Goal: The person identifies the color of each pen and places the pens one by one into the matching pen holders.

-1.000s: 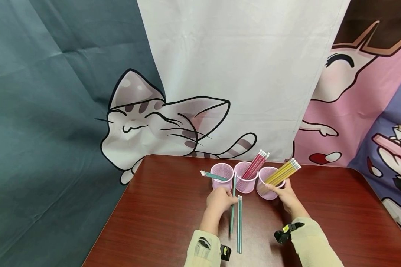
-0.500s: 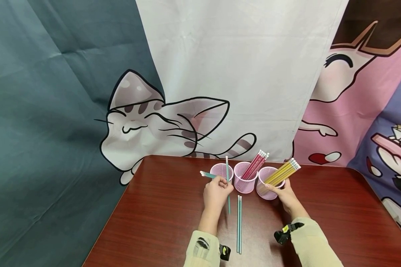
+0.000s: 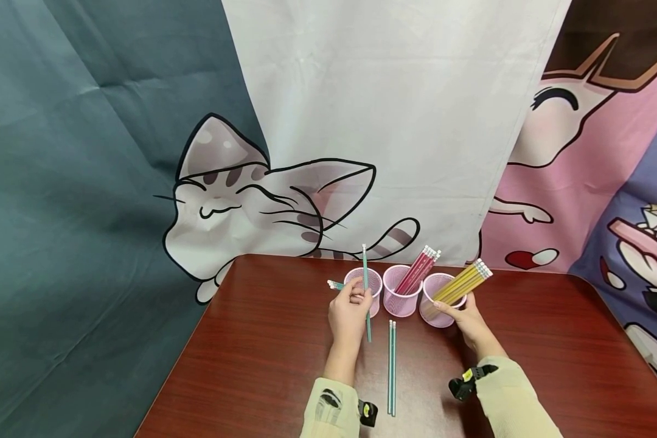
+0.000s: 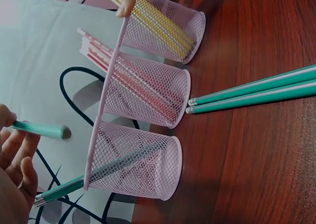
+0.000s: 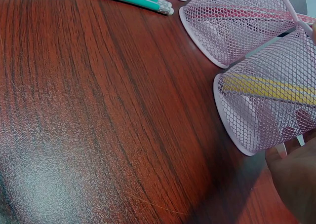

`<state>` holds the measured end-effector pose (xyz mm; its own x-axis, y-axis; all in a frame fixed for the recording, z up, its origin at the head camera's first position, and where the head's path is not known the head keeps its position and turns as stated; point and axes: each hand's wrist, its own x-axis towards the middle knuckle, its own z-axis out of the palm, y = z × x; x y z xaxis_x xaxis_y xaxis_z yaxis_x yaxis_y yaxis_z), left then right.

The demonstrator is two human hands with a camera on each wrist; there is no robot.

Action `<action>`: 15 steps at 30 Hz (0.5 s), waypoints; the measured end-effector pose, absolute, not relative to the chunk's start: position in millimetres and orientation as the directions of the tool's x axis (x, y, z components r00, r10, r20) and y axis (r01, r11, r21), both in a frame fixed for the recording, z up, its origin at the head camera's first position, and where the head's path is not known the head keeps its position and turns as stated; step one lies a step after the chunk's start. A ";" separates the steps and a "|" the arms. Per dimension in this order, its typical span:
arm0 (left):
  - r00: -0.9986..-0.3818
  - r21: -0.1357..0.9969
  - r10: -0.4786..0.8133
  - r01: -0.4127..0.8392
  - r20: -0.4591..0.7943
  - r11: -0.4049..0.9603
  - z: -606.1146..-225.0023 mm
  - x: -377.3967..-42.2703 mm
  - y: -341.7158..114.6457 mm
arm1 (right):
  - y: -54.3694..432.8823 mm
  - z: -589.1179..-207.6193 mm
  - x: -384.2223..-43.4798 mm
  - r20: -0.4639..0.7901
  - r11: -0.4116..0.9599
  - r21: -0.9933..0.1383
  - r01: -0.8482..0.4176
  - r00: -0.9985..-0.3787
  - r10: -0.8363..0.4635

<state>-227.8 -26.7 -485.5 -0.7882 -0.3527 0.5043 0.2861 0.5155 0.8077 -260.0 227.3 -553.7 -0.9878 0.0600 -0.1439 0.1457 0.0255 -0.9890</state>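
My left hand [image 3: 349, 313] pinches a green pencil [image 3: 365, 264], eraser end up, in front of the left pink mesh cup [image 3: 376, 298]. In the left wrist view, the lower tip of that pencil is outside the cup, on the rim side. A few green pencils [image 4: 64, 188] lean in the left cup. My right hand [image 3: 473, 325] grips the right mesh cup [image 3: 431, 313], thumb at its rim, fingers partly hidden behind it. Yellow pencils [image 3: 462, 283] slant out of this cup.
Between them stands the middle mesh cup [image 3: 402, 306] with red pencils [image 3: 418, 271]. Two green pencils [image 3: 392, 368] lie side by side on the brown table [image 3: 263, 353], nearer me than the cups. A printed cloth [image 3: 405, 109] hangs behind the table.
My left hand has raised the green pencil from beside the two on the table and moved it up and left to the left cup. The right hand has stayed put.
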 end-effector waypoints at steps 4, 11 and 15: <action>-0.788 0.830 -0.340 0.354 0.513 0.431 -485.9 -228.4 -29.1 | 227.4 -554.3 -260.4 -0.136 0.023 -0.990 0.138 -0.989 0.063; -0.752 0.823 -0.363 0.414 0.550 0.388 -483.9 -229.3 -31.5 | 225.5 -555.3 -260.4 -0.117 0.012 -0.993 0.118 -0.991 0.071; -0.735 0.830 -0.392 0.449 0.553 0.330 -483.1 -230.8 -31.4 | 225.2 -554.8 -259.8 -0.120 0.002 -0.993 0.121 -0.990 0.072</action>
<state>-230.8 -31.4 -483.1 -0.7349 -0.3921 0.5533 0.4491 0.3299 0.8304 -259.8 225.2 -554.8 -0.9901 0.0717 -0.1204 0.1208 0.0015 -0.9927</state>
